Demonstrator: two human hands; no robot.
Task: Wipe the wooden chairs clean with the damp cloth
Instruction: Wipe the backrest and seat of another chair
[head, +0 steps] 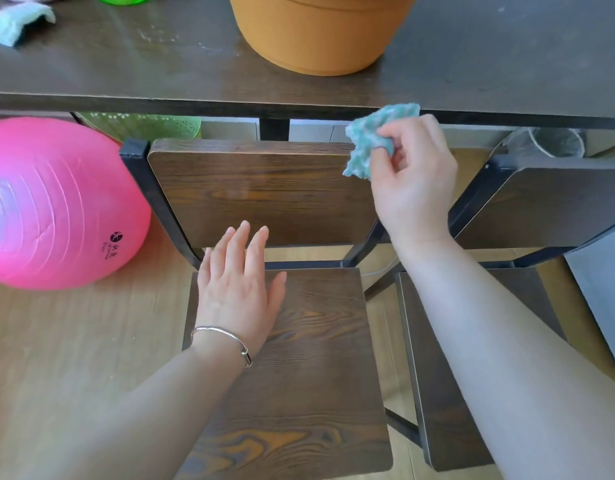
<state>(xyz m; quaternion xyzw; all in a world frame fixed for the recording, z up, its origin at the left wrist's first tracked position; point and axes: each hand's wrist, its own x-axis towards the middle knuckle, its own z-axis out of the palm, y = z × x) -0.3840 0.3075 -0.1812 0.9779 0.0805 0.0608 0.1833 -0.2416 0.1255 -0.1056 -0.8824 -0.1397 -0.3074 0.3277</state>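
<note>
A dark wooden chair (320, 341) with a black metal frame stands below me, its backrest (257, 188) toward the table. My right hand (413, 188) is shut on a crumpled teal cloth (372, 140), held at the backrest's upper right corner. Whether the cloth touches the wood, I cannot tell. My left hand (240, 289), with a silver bangle on the wrist, hovers open with fingers spread over the seat's rear left part. A second wooden chair (434, 375) stands to the right, partly hidden by my right forearm.
A dark table (160, 74) runs across the top, bearing an orange pot (320, 32) and a pale blue cloth (15, 22). A big pink ball (56, 202) lies left of the chair. A green basket (143, 124) and a clear bin (548, 142) sit under the table.
</note>
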